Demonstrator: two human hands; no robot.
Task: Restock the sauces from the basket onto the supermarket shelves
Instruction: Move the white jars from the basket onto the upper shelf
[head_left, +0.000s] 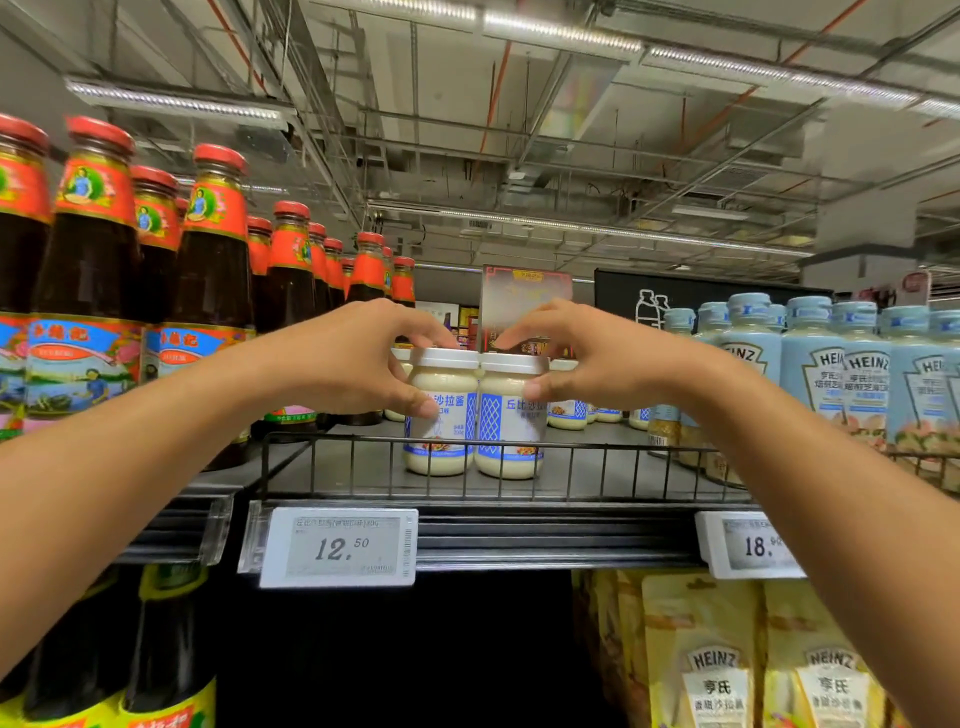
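Note:
Two white salad-dressing jars with white lids and blue labels stand side by side at the front of the top shelf (363, 467), behind its black wire rail. My left hand (363, 358) grips the left jar (441, 447), thumb on its label and fingers over the lid. My right hand (587, 358) grips the right jar (511, 447) the same way. More jars of this kind (566, 415) stand further back. The basket is out of view.
Dark sauce bottles with red caps (208, 270) fill the shelf to the left. Pale blue Heinz bottles (810, 364) stand to the right. Price tags (337, 548) hang on the shelf edge. Yellow Heinz pouches (717, 660) sit on the shelf below.

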